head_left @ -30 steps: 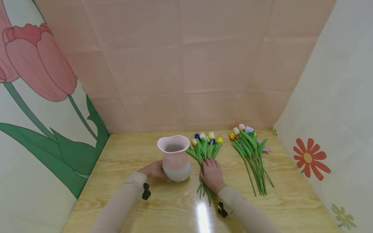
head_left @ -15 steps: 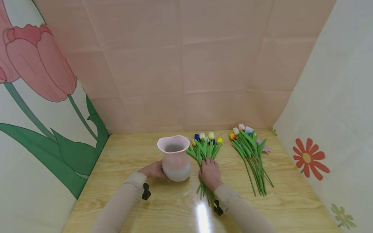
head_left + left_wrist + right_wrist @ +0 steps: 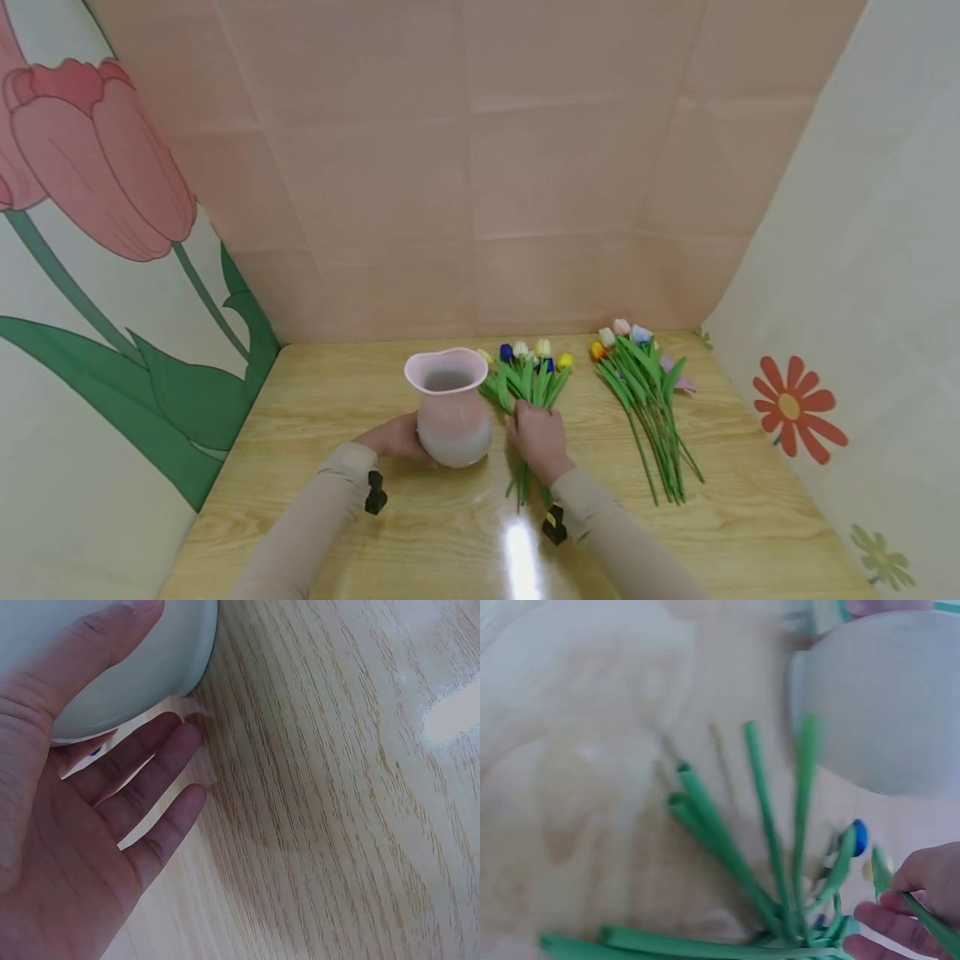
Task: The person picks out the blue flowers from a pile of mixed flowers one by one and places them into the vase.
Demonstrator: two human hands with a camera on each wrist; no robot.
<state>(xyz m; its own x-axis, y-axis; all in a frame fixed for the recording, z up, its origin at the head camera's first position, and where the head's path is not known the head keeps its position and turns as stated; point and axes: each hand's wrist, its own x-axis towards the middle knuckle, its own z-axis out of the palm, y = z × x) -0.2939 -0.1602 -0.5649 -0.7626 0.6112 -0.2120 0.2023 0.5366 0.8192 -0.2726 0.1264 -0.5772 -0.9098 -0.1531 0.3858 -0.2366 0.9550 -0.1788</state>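
A pink-and-white vase (image 3: pixel 453 427) with a wavy rim stands upright on the wooden table. My left hand (image 3: pixel 397 437) rests against its left side. In the left wrist view, the thumb lies along the vase wall while the other fingers (image 3: pixel 166 829) stretch out loosely near its base. To the right of the vase lies a bunch of artificial tulips (image 3: pixel 534 383) with yellow, cream, white and blue heads. Over their stems, my right hand (image 3: pixel 538 435) pinches a green tulip stem (image 3: pixel 936 928) between thumb and fingers. Several other stem ends (image 3: pixel 727 859) spread out beside that hand.
A second bunch of tulips (image 3: pixel 654 400), with orange, white, pink, pale blue and purple heads, lies farther right on the table (image 3: pixel 330 375). A plain pink backdrop (image 3: pixel 465 167) closes off the back, and printed flower sheets stand at both sides.
My right hand has shifted slightly left and its fingers have curled in on a tulip stem. A yellow tulip head at the bunch's left has moved left and up. The left hand and vase stay still.
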